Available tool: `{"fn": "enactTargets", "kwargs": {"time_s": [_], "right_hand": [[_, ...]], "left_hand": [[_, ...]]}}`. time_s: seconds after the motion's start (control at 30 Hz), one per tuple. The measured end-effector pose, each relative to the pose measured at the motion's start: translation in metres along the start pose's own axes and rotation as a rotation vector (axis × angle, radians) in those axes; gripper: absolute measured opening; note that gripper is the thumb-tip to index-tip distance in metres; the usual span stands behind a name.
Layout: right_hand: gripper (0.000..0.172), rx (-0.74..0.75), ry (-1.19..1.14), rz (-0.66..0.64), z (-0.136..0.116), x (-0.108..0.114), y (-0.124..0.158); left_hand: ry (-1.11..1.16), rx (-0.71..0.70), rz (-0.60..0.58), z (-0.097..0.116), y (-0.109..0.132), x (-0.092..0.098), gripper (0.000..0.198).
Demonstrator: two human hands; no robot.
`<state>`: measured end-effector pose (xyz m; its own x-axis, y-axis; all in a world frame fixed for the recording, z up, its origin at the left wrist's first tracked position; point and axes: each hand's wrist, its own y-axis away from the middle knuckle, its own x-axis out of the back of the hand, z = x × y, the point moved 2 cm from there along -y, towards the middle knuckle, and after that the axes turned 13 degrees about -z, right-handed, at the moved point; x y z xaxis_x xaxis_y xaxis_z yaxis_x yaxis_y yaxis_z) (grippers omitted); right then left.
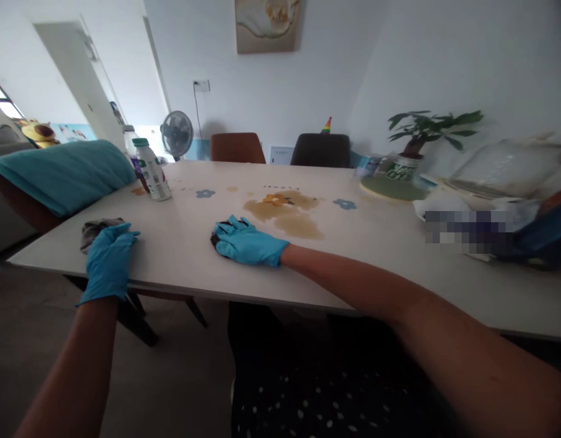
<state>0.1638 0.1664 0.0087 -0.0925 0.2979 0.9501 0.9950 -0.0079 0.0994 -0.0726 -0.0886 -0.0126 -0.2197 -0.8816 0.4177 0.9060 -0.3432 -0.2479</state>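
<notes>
Both my hands wear blue gloves. My left hand rests at the near left edge of the white table, fingers laid over a grey cloth. My right hand lies flat, pressing a small dark cloth of which only an edge shows. A brown liquid spill spreads on the table just beyond my right hand.
A white bottle with a green cap stands at the far left. A potted plant on a green mat, a glass bowl and clutter sit at the right. Two chairs and a fan stand behind; a teal-covered chair is left.
</notes>
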Motion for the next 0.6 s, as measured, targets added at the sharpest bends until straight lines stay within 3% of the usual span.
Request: {"fn": "enactTargets", "kwargs": {"time_s": [0.17, 0.33, 0.47, 0.6], "right_hand": [[0.054, -0.055, -0.009, 0.072, 0.000, 0.013, -0.091], [0.048, -0.162, -0.004, 0.105, 0.007, 0.024, -0.149], [0.051, -0.189, 0.023, 0.119, 0.009, 0.024, -0.158], [0.057, -0.107, 0.045, 0.095, 0.006, 0.017, -0.126]], "left_hand": [[-0.035, 0.006, 0.004, -0.005, -0.002, -0.002, 0.012], [-0.104, 0.011, -0.002, -0.006, 0.000, -0.002, 0.017], [-0.176, 0.020, -0.024, -0.001, 0.003, -0.002, 0.021], [-0.261, 0.052, -0.066, 0.011, 0.005, -0.002, 0.029]]}}
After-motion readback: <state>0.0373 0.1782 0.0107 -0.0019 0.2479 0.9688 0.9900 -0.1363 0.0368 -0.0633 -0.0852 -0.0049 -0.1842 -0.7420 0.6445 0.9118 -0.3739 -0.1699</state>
